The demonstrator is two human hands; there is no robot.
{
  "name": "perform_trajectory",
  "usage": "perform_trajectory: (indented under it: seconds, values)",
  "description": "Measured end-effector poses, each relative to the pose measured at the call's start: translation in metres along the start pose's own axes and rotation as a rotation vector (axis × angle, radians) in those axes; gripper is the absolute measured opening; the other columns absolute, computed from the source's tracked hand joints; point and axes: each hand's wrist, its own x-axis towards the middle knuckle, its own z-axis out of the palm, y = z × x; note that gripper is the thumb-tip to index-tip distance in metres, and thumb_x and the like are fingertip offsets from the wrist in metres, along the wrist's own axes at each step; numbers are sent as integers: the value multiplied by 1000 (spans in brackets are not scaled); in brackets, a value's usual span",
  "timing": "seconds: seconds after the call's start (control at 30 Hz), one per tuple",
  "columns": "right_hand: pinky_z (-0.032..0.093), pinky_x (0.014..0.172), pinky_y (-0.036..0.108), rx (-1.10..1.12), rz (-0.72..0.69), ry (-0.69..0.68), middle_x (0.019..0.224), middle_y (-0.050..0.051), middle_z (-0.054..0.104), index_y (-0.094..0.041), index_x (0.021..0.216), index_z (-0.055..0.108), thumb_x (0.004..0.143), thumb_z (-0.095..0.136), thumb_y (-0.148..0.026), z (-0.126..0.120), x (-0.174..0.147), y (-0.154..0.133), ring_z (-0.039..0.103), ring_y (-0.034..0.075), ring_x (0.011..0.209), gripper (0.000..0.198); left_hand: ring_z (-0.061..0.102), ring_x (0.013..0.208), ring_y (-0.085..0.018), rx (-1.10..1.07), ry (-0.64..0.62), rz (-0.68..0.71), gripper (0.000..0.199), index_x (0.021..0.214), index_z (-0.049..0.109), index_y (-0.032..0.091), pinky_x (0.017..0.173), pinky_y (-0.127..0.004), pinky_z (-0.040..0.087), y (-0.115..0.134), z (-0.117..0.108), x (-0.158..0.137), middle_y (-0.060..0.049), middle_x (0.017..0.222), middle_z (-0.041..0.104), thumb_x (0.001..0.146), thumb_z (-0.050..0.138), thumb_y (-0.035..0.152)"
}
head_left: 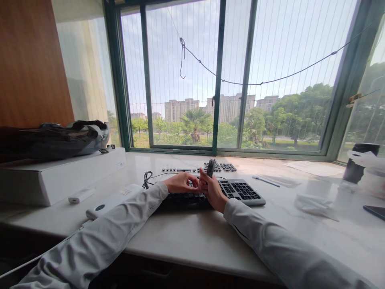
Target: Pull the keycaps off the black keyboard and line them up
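Note:
A keyboard [242, 192] with dark keys and a grey edge lies on the pale counter, its left and middle parts largely covered by my hands. My right hand [213, 190] is closed around a short, dark, stick-like tool [211, 167] that points up; its exact kind is unclear. Over the keyboard, my left hand [182, 183] has its fingers curled in close to the right-hand fingers, and whatever they pinch is too small to make out. Behind the keyboard, loose black keycaps [224, 167] lie in rows. A coiled black cable [147, 179] lies left of them.
A long white device [116, 199] and a small white box [81, 195] lie at left, near a large white carton [64, 176] bearing a dark bag [57, 138]. At right are a pen [266, 181], clear plastic [314, 203], a phone [375, 211] and a dark cup [355, 170].

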Motion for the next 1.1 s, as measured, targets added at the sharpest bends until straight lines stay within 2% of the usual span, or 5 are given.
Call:
perform_trajectory:
  seconds: [0.2,0.33,0.5,0.83,1.1]
  values:
    - [17,36,23,7,43,-51,43,-10,22,-23,56,28,72,66,-58,16,1,8,18,5,36,54,52,61,-11,-110,2,-88,28,76,70,10,57,-22,36,-8,9,3,0,66,64,65,76,35]
    - [18,37,24,79,21,52,44,-11,17,-23,55,25,71,69,-54,12,4,0,16,6,39,56,49,60,-9,-73,13,-68,34,77,72,11,57,-21,35,-5,6,1,0,66,64,64,78,41]
    - [14,38,24,162,10,136,47,-11,20,-22,57,29,72,70,-49,2,9,-6,13,6,43,52,57,70,-12,-99,21,-41,37,87,75,13,62,-20,39,-2,7,1,-5,80,71,72,73,47]
    - [24,40,24,103,24,205,49,-9,22,-23,57,31,73,70,-43,3,9,-5,21,7,43,47,59,78,-15,-113,-60,-19,42,93,76,14,69,-21,41,5,0,-2,-5,85,71,83,61,52]
    - [32,42,26,55,55,277,49,-7,30,-23,59,36,73,69,-41,4,7,-7,30,8,43,41,48,66,-11,33,14,-14,48,84,74,11,60,-22,34,-1,2,0,-2,69,63,79,62,57]
